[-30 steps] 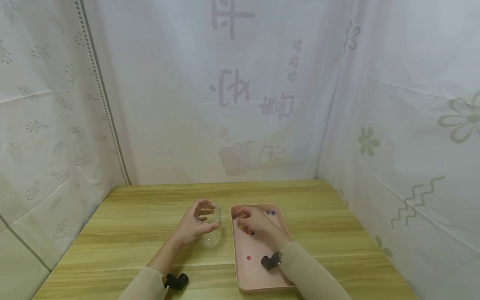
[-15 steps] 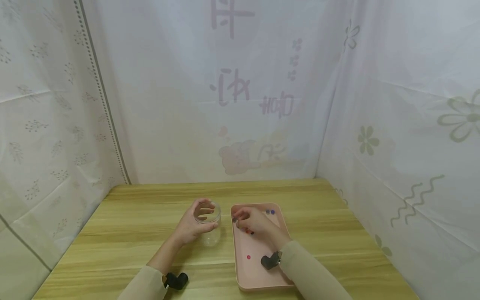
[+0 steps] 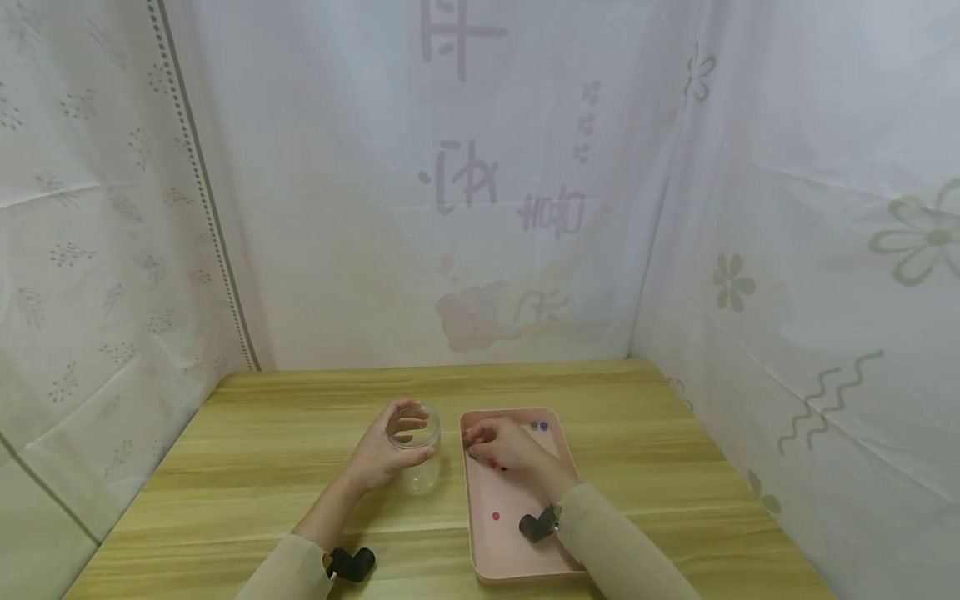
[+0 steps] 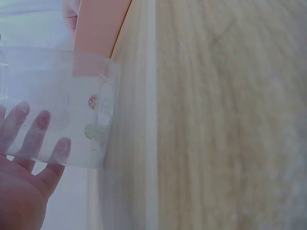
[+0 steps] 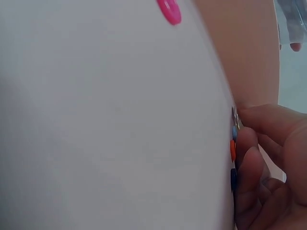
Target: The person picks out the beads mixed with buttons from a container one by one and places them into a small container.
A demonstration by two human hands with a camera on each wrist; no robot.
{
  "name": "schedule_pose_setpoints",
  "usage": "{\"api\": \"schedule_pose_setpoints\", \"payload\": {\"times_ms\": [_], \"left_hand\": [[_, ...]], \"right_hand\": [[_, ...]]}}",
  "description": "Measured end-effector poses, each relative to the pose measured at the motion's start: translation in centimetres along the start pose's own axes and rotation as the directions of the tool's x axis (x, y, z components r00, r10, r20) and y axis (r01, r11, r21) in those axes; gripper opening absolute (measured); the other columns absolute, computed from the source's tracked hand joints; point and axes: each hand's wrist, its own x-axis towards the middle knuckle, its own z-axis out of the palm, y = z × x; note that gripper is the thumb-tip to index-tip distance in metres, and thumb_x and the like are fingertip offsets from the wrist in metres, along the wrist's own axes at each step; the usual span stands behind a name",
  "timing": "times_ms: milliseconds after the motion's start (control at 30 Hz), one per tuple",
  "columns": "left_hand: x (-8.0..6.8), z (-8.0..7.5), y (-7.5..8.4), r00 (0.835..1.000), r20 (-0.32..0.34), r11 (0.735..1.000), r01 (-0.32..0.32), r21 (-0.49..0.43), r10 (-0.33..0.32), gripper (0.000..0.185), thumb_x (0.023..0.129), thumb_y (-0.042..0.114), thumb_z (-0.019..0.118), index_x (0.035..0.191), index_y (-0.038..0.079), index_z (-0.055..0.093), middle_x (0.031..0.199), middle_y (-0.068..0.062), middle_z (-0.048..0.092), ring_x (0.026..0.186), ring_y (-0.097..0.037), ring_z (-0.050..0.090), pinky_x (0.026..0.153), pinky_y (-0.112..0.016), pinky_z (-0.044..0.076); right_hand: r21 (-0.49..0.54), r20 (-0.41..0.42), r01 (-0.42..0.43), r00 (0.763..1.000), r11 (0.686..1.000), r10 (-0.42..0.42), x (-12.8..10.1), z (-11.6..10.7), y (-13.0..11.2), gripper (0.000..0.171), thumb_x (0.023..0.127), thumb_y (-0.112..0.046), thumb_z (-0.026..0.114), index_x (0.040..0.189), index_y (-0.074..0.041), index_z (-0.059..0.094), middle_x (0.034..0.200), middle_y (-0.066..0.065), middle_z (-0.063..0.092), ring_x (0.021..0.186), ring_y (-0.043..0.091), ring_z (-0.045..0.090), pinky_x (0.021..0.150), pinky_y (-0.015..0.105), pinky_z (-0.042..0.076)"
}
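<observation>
My left hand (image 3: 386, 450) grips a clear plastic jar (image 3: 422, 475) round its side, the mouth facing up. In the left wrist view, a reddish disc (image 4: 92, 101) and a green disc (image 4: 89, 131) lie at the jar's bottom. My right hand (image 3: 506, 446) is inside the pink tray (image 3: 517, 565), fingers curled against its left wall. Thumb and forefinger pinch a small pale button (image 5: 235, 118) there, partly hidden. Beside the fingertips lie an orange button (image 5: 233, 150) and a dark blue button (image 5: 233, 179).
A bright pink button (image 3: 496, 517) lies alone in the tray's near half. At its far right corner sit a purple-blue button (image 3: 543, 426) and a greyish one (image 3: 534, 426). The wood-patterned table (image 3: 300, 400) is enclosed by white patterned curtains (image 3: 337, 250).
My right hand has shifted slightly left toward the tray's wall, and the yellow piece by its fingers no longer shows. The left hand and jar have stayed in place.
</observation>
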Motion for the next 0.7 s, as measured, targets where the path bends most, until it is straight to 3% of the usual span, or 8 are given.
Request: {"api": "schedule_pose_setpoints", "payload": {"times_ms": [700], "left_hand": [[-0.04,-0.04,-0.06,1.000,0.008,1.000,-0.001,0.011,0.001,0.077,0.093,0.015,0.088,0.155,0.005,0.042,0.152,-0.025,0.060,0.141,-0.051,0.056,0.118,-0.066,0.047]], "right_hand": [[0.096,-0.010,0.016,1.000,0.995,-0.015,0.57,-0.39,0.32,0.019,0.108,-0.022,0.072,0.123,-0.013,0.077,0.086,0.004,0.071,0.062,0.013,0.059,0.059,0.028,0.052]]}}
